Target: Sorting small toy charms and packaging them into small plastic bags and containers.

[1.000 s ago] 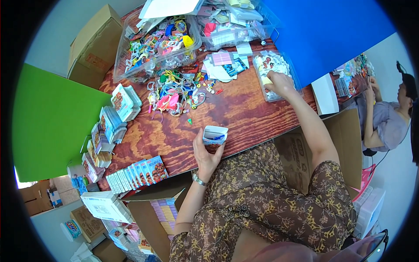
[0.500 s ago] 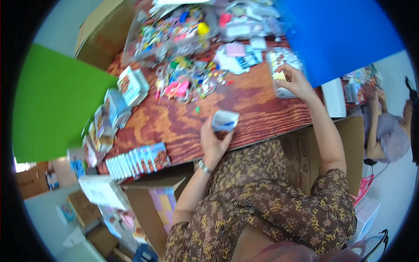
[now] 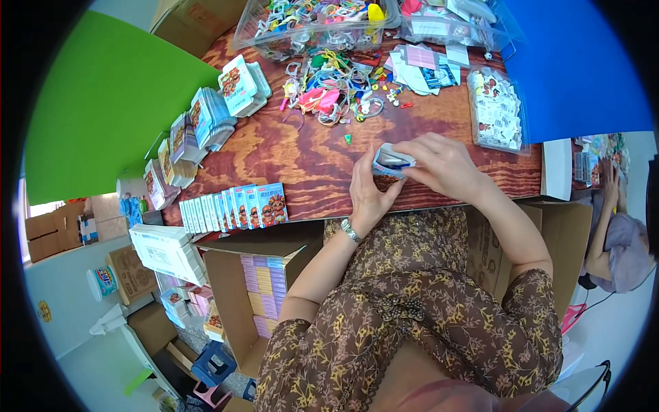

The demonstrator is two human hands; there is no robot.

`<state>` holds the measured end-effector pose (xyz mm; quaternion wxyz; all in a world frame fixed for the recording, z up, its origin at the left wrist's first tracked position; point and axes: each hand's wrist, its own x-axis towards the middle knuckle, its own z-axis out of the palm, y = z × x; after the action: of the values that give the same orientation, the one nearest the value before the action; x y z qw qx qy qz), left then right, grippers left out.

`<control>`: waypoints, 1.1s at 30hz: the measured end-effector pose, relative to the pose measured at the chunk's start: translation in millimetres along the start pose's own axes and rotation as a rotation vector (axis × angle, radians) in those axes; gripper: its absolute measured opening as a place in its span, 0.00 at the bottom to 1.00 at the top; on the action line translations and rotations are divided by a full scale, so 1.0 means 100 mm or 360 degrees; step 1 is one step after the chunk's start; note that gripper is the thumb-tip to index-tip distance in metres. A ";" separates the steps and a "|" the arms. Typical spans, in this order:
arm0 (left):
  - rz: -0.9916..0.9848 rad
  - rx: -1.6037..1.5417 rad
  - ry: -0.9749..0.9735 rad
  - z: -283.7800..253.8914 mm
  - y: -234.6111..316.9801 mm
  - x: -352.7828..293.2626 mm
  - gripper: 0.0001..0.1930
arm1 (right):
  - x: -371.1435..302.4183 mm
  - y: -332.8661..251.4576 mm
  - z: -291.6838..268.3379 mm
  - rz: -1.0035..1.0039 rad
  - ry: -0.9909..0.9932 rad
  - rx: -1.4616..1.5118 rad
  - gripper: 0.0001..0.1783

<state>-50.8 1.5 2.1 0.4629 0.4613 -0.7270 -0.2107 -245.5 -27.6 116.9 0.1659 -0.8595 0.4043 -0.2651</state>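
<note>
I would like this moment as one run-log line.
left hand: holds small open box | right hand: at its opening | nearby: row of boxes, white pieces in clear tray

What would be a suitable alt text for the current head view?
A person's left hand holds a small open box at a wood-grained table, with the right hand at the box's opening. Beyond lie a colorful trinket pile and clear bins; small boxes form a row at left.

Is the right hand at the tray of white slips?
No, the right hand is at the mouth of the box that the left hand holds.
</note>
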 end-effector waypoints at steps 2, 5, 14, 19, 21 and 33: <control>-0.0028 -0.0063 0.0059 0.05 -0.08 -0.09 0.51 | -0.11 0.01 -0.01 -0.0024 0.0129 0.0071 0.19; -0.0032 -0.0148 0.0127 0.11 -0.15 -0.13 0.54 | -0.34 0.07 0.20 -0.0046 0.0408 0.0077 0.18; -0.0101 -0.0104 -0.0195 -0.05 -0.16 -0.04 0.50 | -0.53 0.25 0.76 0.0115 0.0637 0.0151 0.16; 0.0157 -0.0293 -0.0299 -0.26 -0.26 -0.01 0.31 | -0.51 0.35 0.65 0.0067 0.0433 0.0218 0.12; 0.0129 -0.0319 -0.0339 -0.29 -0.27 0.01 0.22 | -0.48 0.34 0.58 0.0189 0.0271 0.0425 0.12; 0.0147 -0.0412 -0.0317 -0.33 -0.27 0.21 0.12 | -0.15 0.25 0.36 0.0517 -0.0011 0.0334 0.09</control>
<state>-12.3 -25.2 8.4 0.4535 0.3406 -0.7565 -0.3257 -247.4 -28.7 70.8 0.2966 -0.7618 0.5073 -0.2726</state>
